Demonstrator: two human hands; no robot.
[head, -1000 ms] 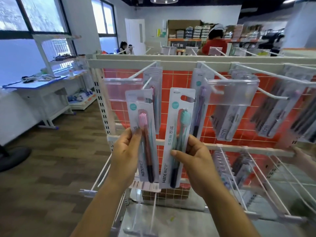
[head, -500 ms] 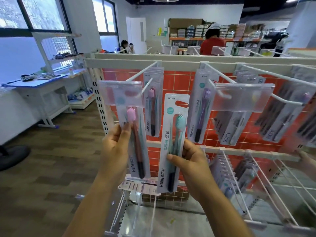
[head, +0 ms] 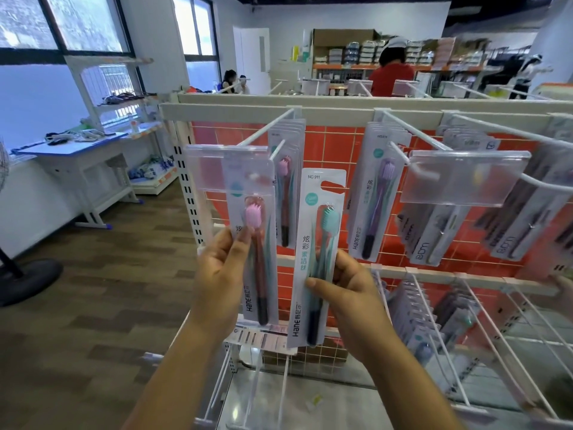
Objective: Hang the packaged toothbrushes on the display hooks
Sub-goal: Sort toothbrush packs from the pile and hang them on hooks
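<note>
My left hand (head: 218,274) grips a packaged pink toothbrush (head: 259,259) by its left edge, thumb on the front. The pack's top is tucked behind the clear price-tag holder (head: 214,167) at the tip of the left display hook (head: 265,128); whether its hole sits on the hook is hidden. My right hand (head: 350,301) holds a packaged teal toothbrush (head: 316,259) upright, just right of the pink one and free of any hook. Further back on the left hook hang several pink toothbrush packs (head: 285,181).
Purple toothbrush packs (head: 375,197) hang on the neighbouring hook, with a second clear tag holder (head: 462,178) and dark packs (head: 434,231) to the right. Lower white hooks (head: 428,308) carry more packs. Another person's hand (head: 562,287) rests on the rack's right edge. A white table (head: 77,156) stands left.
Both hands have lifted their packs toward the left hook. The pink pack's top has slid up behind the clear tag holder, and the teal pack has risen beside it.
</note>
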